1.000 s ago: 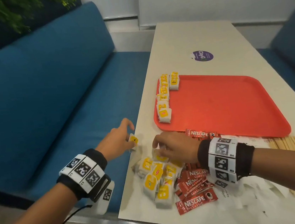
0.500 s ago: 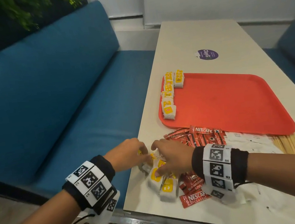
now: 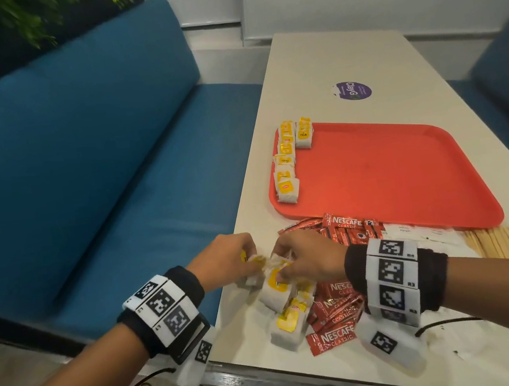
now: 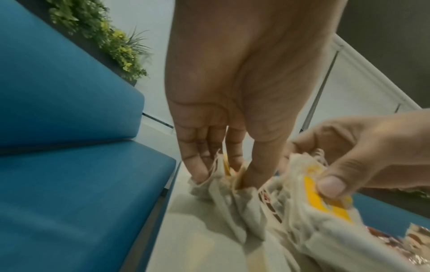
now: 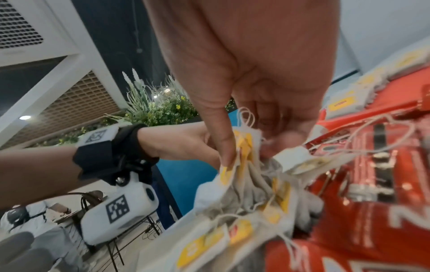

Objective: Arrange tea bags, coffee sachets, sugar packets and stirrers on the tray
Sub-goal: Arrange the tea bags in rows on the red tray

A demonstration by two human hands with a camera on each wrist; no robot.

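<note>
Left hand: the left hand point(image 3: 226, 260) is at the near left edge of the table point(image 3: 338, 54), fingers point(image 4: 195, 162) pointing down and pinching a tea bag point(image 4: 223, 185) between thumb and fingertips; in the left wrist view the bag's paper bunches around the fingertips.
Right hand: the right hand point(image 3: 309, 259) is just beside the left, almost touching it, and pinches another tea bag point(image 3: 278, 289) by its yellow tag, thumb point(image 4: 330, 185) pressed on the tag.
Loose tea bags: a small heap of tea bags point(image 3: 289, 320) lies on the table directly under and just nearer than both hands, with their strings point(image 5: 246, 114) tangled together in the right wrist view.
Tray: a red tray point(image 3: 405, 180) sits on the table beyond the hands, well apart from them.
Arranged tea bags: a row of tea bags point(image 3: 285, 169) runs along the tray's left edge, with one more bag point(image 3: 304, 135) beside the far end of the row.
Coffee sachets: red coffee sachets point(image 3: 335, 311) lie under and beside the right wrist, touching the heap; more sachets point(image 3: 347, 229) lie between the right hand and the tray's near edge.
Sugar packets: white packets point(image 3: 411, 231) lie just right of those sachets, against the tray's near rim; their print is too small to read.
Stirrers: wooden stirrers point(image 3: 503, 242) lie on the table right of the right forearm, near the tray's near right corner.
Surroundings: a blue bench point(image 3: 85, 181) runs along the left of the table, and a purple sticker point(image 3: 352, 90) sits on the tabletop beyond the tray.
</note>
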